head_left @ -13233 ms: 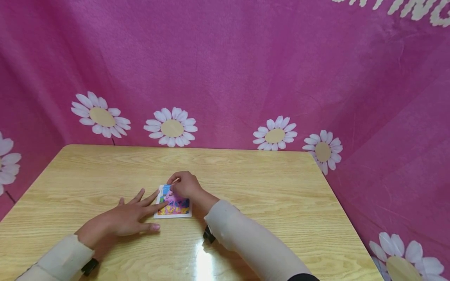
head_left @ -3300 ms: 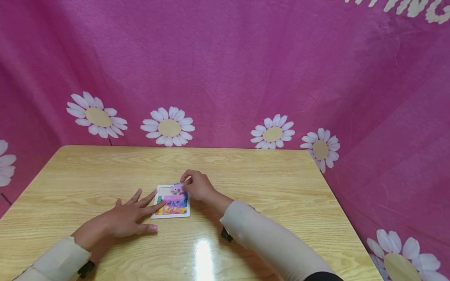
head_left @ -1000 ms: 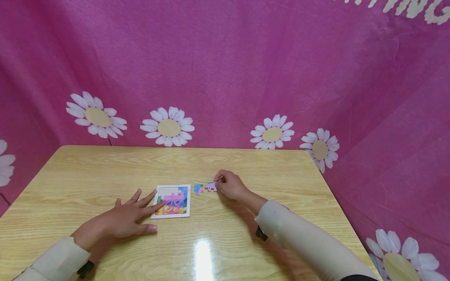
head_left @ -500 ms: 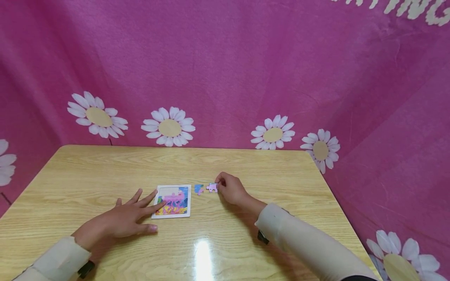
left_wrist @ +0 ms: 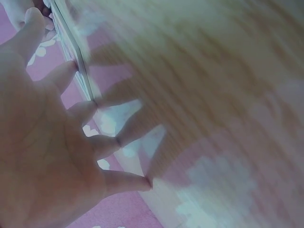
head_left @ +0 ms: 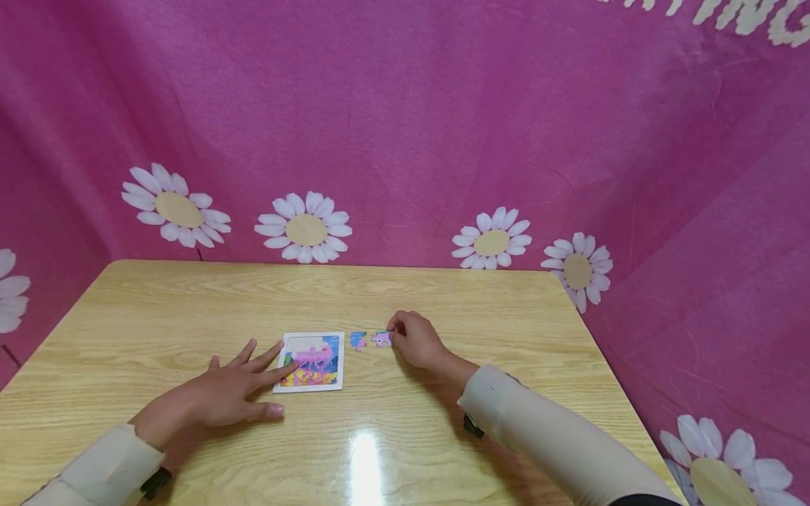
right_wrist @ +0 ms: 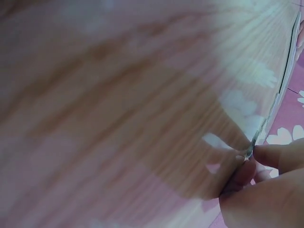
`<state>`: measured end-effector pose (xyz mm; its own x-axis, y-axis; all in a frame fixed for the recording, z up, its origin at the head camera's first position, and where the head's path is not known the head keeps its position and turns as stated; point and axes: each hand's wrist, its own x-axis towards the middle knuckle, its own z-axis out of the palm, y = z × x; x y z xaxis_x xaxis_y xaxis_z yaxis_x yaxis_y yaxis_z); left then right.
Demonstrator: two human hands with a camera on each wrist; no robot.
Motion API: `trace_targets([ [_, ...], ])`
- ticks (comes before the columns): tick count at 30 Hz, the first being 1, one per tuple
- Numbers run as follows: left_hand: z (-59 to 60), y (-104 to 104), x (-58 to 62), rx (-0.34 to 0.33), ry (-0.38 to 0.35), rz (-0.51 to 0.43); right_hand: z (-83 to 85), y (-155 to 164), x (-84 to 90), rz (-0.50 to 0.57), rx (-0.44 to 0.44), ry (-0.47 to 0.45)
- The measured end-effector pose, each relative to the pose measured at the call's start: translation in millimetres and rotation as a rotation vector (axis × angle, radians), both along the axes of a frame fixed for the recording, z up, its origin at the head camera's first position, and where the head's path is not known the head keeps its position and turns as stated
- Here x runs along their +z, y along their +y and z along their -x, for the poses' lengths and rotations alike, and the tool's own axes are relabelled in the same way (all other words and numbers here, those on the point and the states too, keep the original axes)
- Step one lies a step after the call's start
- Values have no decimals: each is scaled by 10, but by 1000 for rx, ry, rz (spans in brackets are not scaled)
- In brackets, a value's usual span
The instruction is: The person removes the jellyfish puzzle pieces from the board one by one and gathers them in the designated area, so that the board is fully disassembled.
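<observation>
two pieces [head_left: 358, 340] now out of our frame [head_left: 311, 361]: right hand [head_left: 416, 339] pinching the pink one [head_left: 382, 339] onto table [head_left: 506, 337], left hand [head_left: 221, 393] flat, steadying frame.

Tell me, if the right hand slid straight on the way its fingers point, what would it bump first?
The right hand points left along the table. It already pinches a purple puzzle piece. Next in line is probably the blue piece, then the puzzle board.
</observation>
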<state>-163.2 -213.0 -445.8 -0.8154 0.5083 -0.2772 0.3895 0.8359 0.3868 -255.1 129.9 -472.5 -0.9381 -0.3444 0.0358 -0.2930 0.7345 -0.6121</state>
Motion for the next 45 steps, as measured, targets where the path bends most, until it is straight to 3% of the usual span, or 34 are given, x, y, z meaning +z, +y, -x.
trace_targets([
  [8, 6, -11, 16, -6, 34, 13, -1, -8, 7, 17, -4, 25],
  [21, 15, 28, 61, 24, 21, 30, -1, 2, 23, 65, -17, 0],
  [33, 53, 77, 45, 23, 101, 29, 1, 2, 10, 128, -31, -35],
  [45, 66, 234, 9, -21, 51, 4, 17, 14, 33, 166, -19, -78],
])
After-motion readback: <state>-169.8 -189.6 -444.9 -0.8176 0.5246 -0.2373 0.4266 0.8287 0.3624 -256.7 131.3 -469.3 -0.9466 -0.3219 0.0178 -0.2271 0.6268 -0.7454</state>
